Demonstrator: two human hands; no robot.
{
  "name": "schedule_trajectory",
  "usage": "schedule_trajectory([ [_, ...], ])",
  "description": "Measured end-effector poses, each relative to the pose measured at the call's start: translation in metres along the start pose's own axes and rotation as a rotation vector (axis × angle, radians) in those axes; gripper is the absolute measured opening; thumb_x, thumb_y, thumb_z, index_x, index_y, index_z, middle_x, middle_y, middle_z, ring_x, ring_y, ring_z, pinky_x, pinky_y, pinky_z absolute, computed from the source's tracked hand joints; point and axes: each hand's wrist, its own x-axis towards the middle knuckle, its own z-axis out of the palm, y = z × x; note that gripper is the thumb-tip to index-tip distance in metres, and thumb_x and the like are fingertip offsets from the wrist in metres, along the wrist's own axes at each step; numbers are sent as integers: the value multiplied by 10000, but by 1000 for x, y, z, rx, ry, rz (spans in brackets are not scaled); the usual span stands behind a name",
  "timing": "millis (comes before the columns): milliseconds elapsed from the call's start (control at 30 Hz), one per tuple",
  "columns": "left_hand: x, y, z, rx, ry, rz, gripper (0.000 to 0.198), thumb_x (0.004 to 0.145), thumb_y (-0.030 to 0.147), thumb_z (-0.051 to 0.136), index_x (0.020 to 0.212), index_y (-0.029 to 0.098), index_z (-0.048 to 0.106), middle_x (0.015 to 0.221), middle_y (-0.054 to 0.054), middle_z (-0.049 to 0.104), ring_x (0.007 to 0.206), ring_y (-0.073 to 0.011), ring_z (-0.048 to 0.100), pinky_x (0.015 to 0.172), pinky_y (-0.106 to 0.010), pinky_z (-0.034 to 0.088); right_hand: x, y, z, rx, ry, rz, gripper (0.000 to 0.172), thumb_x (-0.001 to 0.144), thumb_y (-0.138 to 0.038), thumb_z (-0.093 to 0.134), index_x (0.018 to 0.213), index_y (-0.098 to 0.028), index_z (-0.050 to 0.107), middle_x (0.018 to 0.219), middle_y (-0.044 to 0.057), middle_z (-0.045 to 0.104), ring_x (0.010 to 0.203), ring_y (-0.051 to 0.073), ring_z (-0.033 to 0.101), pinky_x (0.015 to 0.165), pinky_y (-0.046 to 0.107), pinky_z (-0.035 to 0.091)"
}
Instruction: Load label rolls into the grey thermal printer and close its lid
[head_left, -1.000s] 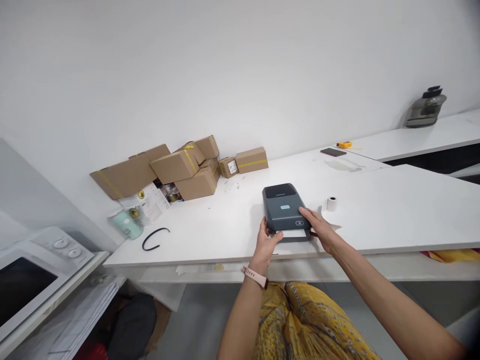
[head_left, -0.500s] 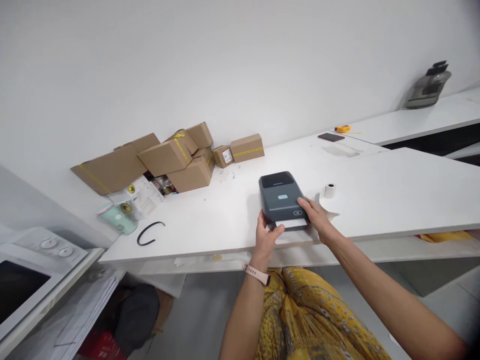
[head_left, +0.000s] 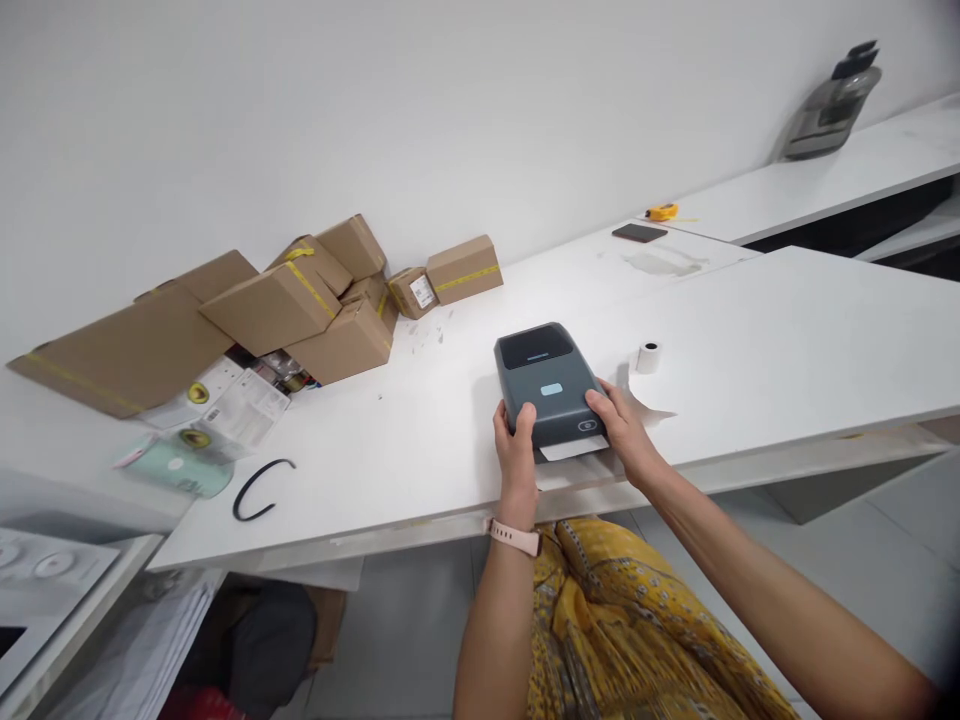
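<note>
A dark grey label printer [head_left: 546, 385] sits near the front edge of the white table [head_left: 750, 370]. A white label [head_left: 574, 448] sticks out of its front slot. My left hand [head_left: 516, 445] grips the printer's front left corner, fingers curled onto its top. On the front right corner rests my right hand [head_left: 624, 432], its fingers wrapped round the edge. A small white paper roll [head_left: 648, 357] stands just right of the printer, with a loose paper scrap beside my right hand.
Several cardboard boxes [head_left: 300, 300] lie piled at the back left, with leaflets, a mint green bottle [head_left: 180, 472] and a black curved band [head_left: 259, 488]. A phone [head_left: 639, 232] and yellow tape measure [head_left: 661, 211] lie farther back right. A grey appliance [head_left: 825, 105] stands on the far counter.
My left hand moved up from the label at the slot onto the printer's front left corner. The camera tilted and shifted, so the table appears lower and turned.
</note>
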Motion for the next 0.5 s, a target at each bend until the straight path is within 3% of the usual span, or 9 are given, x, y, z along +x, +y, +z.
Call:
schedule_trajectory([
  [233,11,-5,-4,103,-37,65,554,882,446,681,1359,208,529,1375,-115,626,1235,-265,605,1034,-373,495,4,5,2,-39,28,-35,778,827,-736,538,1402,-212,510,1460,122,579,1371,352,509,1166,531,390],
  [367,-7,2,-10,176,-55,60,608,901,526,654,1394,209,490,1383,-140,602,1225,-262,598,1009,-363,493,0,0,1,-65,18,-28,763,849,-711,559,1426,-215,504,1464,147,570,1391,370,488,1162,570,382],
  [433,-29,-1,-16,270,50,66,631,910,592,621,1418,253,461,1386,-118,581,1217,-234,580,983,-328,483,-7,-2,-3,-93,29,-86,745,894,-674,543,1508,-268,424,1559,127,478,1445,358,429,1167,570,377],
  [500,-49,-9,-23,351,195,94,517,894,647,610,1198,228,596,1123,-73,653,1012,-192,598,891,-289,479,-15,-1,-7,-181,46,-246,655,957,-618,490,1541,-342,380,1637,74,377,1490,339,368,1180,568,357],
])
